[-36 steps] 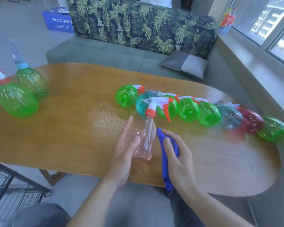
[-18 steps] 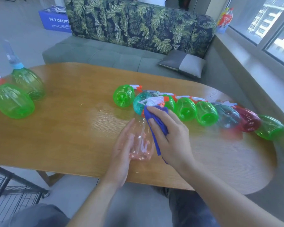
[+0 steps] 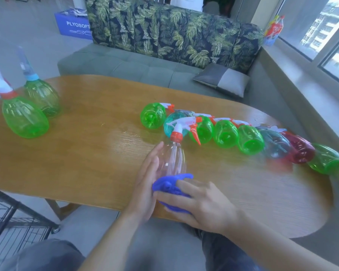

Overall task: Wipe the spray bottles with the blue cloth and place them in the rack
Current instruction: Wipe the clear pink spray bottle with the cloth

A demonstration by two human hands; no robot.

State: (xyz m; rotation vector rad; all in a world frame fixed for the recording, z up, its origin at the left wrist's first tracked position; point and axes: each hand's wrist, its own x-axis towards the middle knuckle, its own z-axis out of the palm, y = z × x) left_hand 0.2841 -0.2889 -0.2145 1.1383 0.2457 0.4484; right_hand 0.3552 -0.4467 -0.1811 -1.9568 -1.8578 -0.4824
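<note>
Two hands met at the clear bottle lying neck-away on the tabletop: left hand flat against its side, right hand pinching the blue cloth at its near base.

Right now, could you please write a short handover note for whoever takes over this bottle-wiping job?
Left hand: fingers straight, steadying the clear bottle, which stands upright near the table's front edge.
Right hand: presses the blue cloth against that bottle's base.
Done: cannot tell beyond this wipe in progress; two green bottles stand at far left.
Left: eight bottles lie in a row behind; the wire rack at lower left shows no bottles.
</note>
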